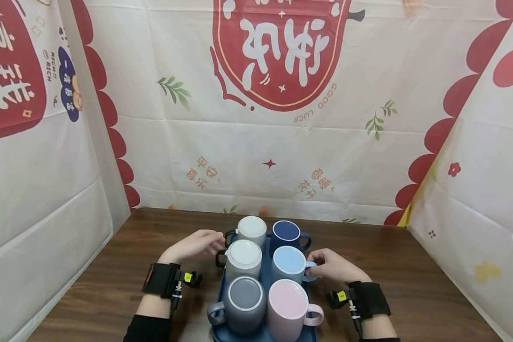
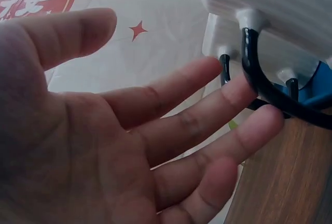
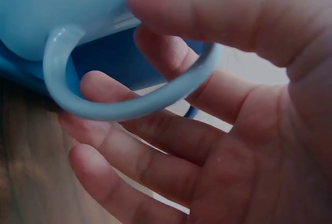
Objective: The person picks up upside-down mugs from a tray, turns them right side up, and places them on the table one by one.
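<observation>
Left hand (image 1: 194,245), fingers straight and spread, touches the black handle (image 2: 259,86) of the white mug (image 1: 243,259) at frame centre. Right hand (image 1: 335,267) curls through the light-blue mug's (image 1: 289,264) handle (image 3: 111,102), thumb on top.

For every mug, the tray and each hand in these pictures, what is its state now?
Rear white mug: upside down on tray.
Front white mug: upside down, left fingers at its black handle.
Navy mug: upside down.
Light blue mug: upside down, handle gripped.
Grey mug: upside down.
Pink mug: upside down.
Tray: holds six mugs.
Left hand: open.
Right hand: grips light blue handle.
</observation>
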`<state>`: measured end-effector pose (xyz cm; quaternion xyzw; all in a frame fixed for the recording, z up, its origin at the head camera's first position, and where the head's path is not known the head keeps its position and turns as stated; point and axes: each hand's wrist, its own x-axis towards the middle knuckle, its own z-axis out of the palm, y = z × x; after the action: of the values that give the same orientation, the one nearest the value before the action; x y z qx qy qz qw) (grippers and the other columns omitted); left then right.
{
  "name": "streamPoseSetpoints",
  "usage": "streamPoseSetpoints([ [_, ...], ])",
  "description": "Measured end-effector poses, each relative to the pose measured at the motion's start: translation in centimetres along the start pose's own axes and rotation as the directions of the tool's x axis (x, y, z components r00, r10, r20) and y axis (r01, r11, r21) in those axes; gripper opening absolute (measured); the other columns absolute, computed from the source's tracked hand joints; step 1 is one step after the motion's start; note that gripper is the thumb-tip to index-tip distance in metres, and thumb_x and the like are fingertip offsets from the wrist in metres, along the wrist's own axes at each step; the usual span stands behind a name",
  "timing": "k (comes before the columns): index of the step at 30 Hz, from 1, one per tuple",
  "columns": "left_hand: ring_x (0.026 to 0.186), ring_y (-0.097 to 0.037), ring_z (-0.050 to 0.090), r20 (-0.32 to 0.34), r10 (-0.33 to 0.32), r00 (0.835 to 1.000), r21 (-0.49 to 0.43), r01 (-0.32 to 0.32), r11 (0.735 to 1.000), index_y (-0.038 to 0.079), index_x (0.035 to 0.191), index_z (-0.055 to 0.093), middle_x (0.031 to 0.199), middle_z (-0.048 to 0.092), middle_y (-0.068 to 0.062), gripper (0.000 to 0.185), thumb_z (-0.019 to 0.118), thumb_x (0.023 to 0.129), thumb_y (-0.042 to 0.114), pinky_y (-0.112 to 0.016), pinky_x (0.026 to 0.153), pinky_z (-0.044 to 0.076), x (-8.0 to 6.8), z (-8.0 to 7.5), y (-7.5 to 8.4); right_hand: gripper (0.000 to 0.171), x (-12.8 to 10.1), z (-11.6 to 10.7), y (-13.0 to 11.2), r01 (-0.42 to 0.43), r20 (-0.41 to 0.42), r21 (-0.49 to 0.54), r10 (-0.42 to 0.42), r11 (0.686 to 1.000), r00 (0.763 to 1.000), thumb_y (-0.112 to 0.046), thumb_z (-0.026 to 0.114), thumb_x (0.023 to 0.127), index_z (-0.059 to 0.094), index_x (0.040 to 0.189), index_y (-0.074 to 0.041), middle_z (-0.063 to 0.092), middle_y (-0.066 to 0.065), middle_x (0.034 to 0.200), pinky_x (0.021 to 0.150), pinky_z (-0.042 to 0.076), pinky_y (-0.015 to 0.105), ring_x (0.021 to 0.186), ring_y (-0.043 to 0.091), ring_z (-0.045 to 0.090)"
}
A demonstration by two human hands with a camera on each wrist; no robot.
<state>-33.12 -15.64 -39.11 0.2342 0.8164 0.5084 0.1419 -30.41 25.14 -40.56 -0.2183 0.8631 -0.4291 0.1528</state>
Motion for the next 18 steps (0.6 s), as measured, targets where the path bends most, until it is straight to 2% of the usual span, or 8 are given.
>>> streamPoseSetpoints([
  [4, 0.096, -0.034, 0.065, 0.015, 0.027, 1.0, 0.027, -0.028, 0.999, -0.011, 0.121, 0.06, 0.114, 0.066, -0.022, 0.044, 0.042, 0.106, 0.026, -0.056, 0.093, 0.047, -0.1, 0.1, -0.1, 0.007, -0.1, 0.4, -0.4, -0.045, -0.064, -0.052, 0.041, 0.998, 0.997, -0.009, 0.069, 0.087, 0.067, 0.088, -0.002, 0.061, 0.006, 0.078, 0.065, 0.052, 0.038, 0.071, 0.023, 0.057],
  [10, 0.086, -0.037, 0.065, 0.031, 0.03, 0.999, 0.058, -0.032, 0.998, -0.009, 0.12, 0.061, 0.114, 0.065, -0.021, 0.039, 0.045, 0.105, 0.023, -0.052, 0.093, 0.047, -0.1, 0.5, -0.2, 0.007, -0.4, 0.7, -1.1, -0.119, -0.143, -0.093, 0.105, 0.988, 0.984, -0.001, 0.07, 0.084, 0.064, 0.082, -0.003, 0.059, 0.007, 0.074, 0.063, 0.054, 0.037, 0.062, 0.023, 0.058],
  [13, 0.083, -0.037, 0.065, 0.029, 0.016, 0.999, 0.058, -0.017, 0.998, -0.008, 0.121, 0.061, 0.113, 0.065, -0.02, 0.039, 0.046, 0.105, 0.024, -0.053, 0.092, 0.047, -0.3, 0.6, -0.1, 0.008, -0.3, 0.9, -1.1, -0.119, -0.18, -0.114, 0.098, 0.986, 0.979, 0.0, 0.07, 0.085, 0.064, 0.081, -0.005, 0.059, 0.006, 0.075, 0.062, 0.054, 0.034, 0.064, 0.021, 0.058],
  [18, 0.085, -0.036, 0.064, 0.005, 0.012, 1.0, 0.059, -0.012, 0.998, -0.009, 0.122, 0.06, 0.115, 0.064, -0.022, 0.041, 0.046, 0.105, 0.026, -0.053, 0.091, 0.048, -0.3, 0.5, 0.2, 0.011, 0.4, 1.1, -0.9, -0.074, -0.258, -0.155, 0.032, 0.985, 0.966, 0.003, 0.067, 0.086, 0.065, 0.082, -0.006, 0.059, 0.005, 0.076, 0.061, 0.054, 0.029, 0.066, 0.02, 0.058],
])
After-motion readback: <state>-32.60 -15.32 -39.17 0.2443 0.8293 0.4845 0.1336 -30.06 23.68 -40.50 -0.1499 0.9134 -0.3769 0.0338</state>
